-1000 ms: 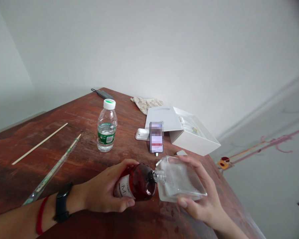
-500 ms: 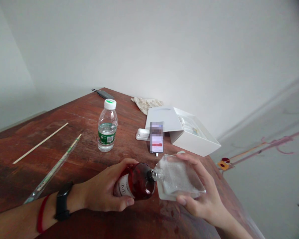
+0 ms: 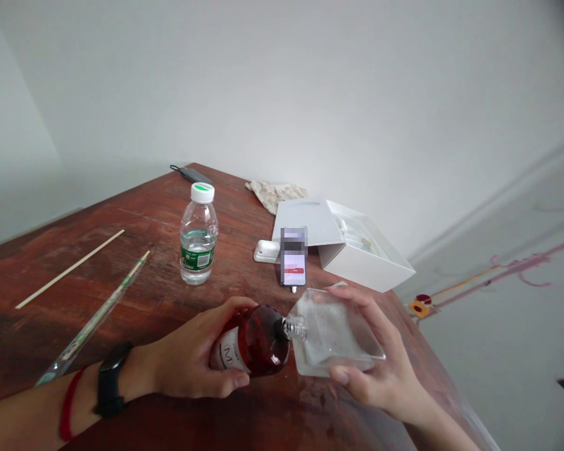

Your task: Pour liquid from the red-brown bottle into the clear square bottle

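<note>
A round reddish-brown bottle (image 3: 263,341) with a white label marked M lies tilted in my left hand (image 3: 192,357), whose fingers wrap round its body. My right hand (image 3: 380,369) grips a clear square bottle (image 3: 338,332) by its sides, tipped toward the left. The two necks meet mouth to mouth, or nearly so; whether liquid passes between them I cannot tell. Both bottles are held low over the dark red wooden table (image 3: 244,413). Wet-looking marks show on the wood below the square bottle.
Beyond my hands stand a capped water bottle (image 3: 198,235), a propped phone (image 3: 294,257) and an open white box (image 3: 366,257). One bare chopstick (image 3: 70,269) and a wrapped pair of chopsticks (image 3: 98,313) lie at left. A cloth (image 3: 275,194) and grey pouch (image 3: 195,174) sit farther back.
The whole view has shifted slightly, so everything appears a little farther left and higher. Both hands keep the same grip, with the bottles still neck to neck.
</note>
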Tool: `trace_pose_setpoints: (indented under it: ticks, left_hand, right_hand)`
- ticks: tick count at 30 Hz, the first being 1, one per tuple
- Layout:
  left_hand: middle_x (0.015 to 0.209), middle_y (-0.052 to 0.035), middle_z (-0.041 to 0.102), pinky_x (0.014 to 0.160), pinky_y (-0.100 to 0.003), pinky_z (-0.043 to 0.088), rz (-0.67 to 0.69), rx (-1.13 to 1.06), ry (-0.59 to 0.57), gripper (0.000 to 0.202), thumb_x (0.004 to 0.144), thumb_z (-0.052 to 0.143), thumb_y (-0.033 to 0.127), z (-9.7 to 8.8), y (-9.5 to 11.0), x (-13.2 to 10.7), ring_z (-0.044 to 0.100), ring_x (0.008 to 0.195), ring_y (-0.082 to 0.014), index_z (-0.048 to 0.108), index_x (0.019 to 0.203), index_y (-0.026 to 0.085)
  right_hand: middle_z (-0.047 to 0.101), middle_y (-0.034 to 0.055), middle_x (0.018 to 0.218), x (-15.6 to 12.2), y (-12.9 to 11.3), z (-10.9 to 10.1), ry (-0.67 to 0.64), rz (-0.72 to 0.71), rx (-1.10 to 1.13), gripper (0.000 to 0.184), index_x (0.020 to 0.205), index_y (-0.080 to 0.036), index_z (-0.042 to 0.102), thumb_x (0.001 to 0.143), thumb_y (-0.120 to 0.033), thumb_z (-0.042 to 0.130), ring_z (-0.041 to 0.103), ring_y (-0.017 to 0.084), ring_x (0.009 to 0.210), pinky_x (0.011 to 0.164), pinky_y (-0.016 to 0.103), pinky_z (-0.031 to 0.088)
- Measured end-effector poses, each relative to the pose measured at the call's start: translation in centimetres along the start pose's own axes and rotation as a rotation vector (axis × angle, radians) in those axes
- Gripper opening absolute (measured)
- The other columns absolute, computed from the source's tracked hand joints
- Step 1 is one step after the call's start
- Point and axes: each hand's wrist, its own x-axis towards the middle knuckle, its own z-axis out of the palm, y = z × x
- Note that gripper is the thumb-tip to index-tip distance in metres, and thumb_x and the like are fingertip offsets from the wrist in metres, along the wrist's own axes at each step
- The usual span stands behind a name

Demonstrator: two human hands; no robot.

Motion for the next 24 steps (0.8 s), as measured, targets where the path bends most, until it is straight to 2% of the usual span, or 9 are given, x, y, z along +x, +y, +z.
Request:
trace_pose_setpoints:
  ticks: [5,12,17,22,24]
  left_hand:
    - [0.134,-0.0078,0.067,0.103,-0.041,0.054,0.012,0.001,0.007,0.074,0.085,0.079,0.034,-0.06,0.09,0.1,0.07,0.116,-0.0298,0.041,0.148,0.026]
    - [0.13,-0.005,0.068,0.098,-0.037,0.056,0.029,-0.014,-0.001,0.069,0.085,0.08,0.032,-0.15,0.25,0.26,0.071,0.112,-0.027,0.046,0.145,0.026]
    - [0.131,-0.0042,0.068,0.097,-0.036,0.056,0.031,-0.002,0.001,0.069,0.086,0.081,0.035,-0.15,0.24,0.22,0.071,0.111,-0.0269,0.047,0.144,0.027]
    - [0.131,-0.0037,0.069,0.097,-0.035,0.056,0.021,-0.005,0.001,0.069,0.086,0.082,0.032,-0.07,0.3,0.19,0.071,0.11,-0.0262,0.047,0.144,0.028]
    - [0.132,-0.0036,0.069,0.098,-0.035,0.056,0.026,-0.017,-0.002,0.069,0.086,0.082,0.032,-0.09,0.23,0.19,0.071,0.112,-0.0263,0.046,0.145,0.028]
  right_hand:
    - [0.075,0.0039,0.127,0.03,-0.08,-0.13,0.0,0.002,-0.006,0.065,0.145,-0.036,0.053,0.092,-0.067,0.073,0.077,0.024,0.106,0.088,0.033,0.066]
    - [0.075,0.0049,0.124,0.0,-0.21,-0.35,-0.011,0.002,-0.048,0.065,0.145,-0.034,0.052,0.092,-0.068,0.071,0.078,0.023,0.096,0.078,0.03,0.066]
    - [0.074,0.0061,0.126,0.05,-0.35,-0.29,-0.002,-0.01,-0.067,0.064,0.144,-0.034,0.052,0.093,-0.07,0.069,0.078,0.025,0.103,0.085,0.033,0.066]
    - [0.076,0.0036,0.119,-0.01,-0.43,-0.29,-0.01,0.01,-0.029,0.063,0.145,-0.035,0.051,0.094,-0.068,0.07,0.077,0.021,0.088,0.073,0.029,0.066]
    - [0.076,0.0035,0.121,-0.02,-0.43,-0.36,-0.002,0.014,-0.031,0.063,0.144,-0.036,0.052,0.093,-0.067,0.071,0.077,0.021,0.089,0.074,0.029,0.066]
